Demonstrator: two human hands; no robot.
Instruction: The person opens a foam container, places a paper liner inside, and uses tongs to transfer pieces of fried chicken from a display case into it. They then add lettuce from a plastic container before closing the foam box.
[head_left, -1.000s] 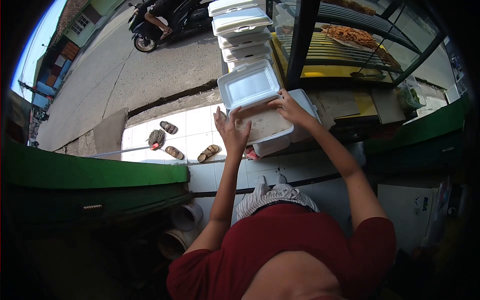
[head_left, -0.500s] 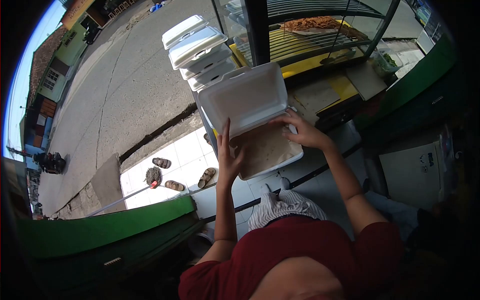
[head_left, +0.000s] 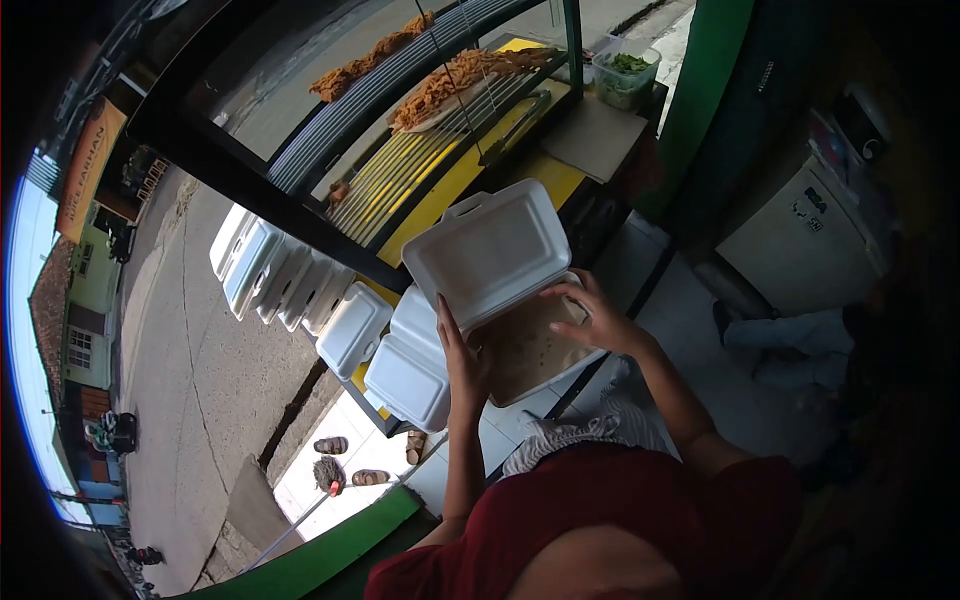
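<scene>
Both hands, left hand (head_left: 462, 362) at 8 o'clock and right hand (head_left: 592, 318) at 3, grip the open white foam clamshell box (head_left: 500, 290) by its rims; likely light, crushable, best held there.

The person wears a dark red short-sleeved shirt (head_left: 620, 510) whose sleeves end above the elbows, leaving both forearms bare, with a striped white-and-grey cloth (head_left: 580, 440) bunched at the front of the waist, and no rings, watch or gloves show on the left hand (head_left: 462, 358) or right hand (head_left: 598, 318).
</scene>
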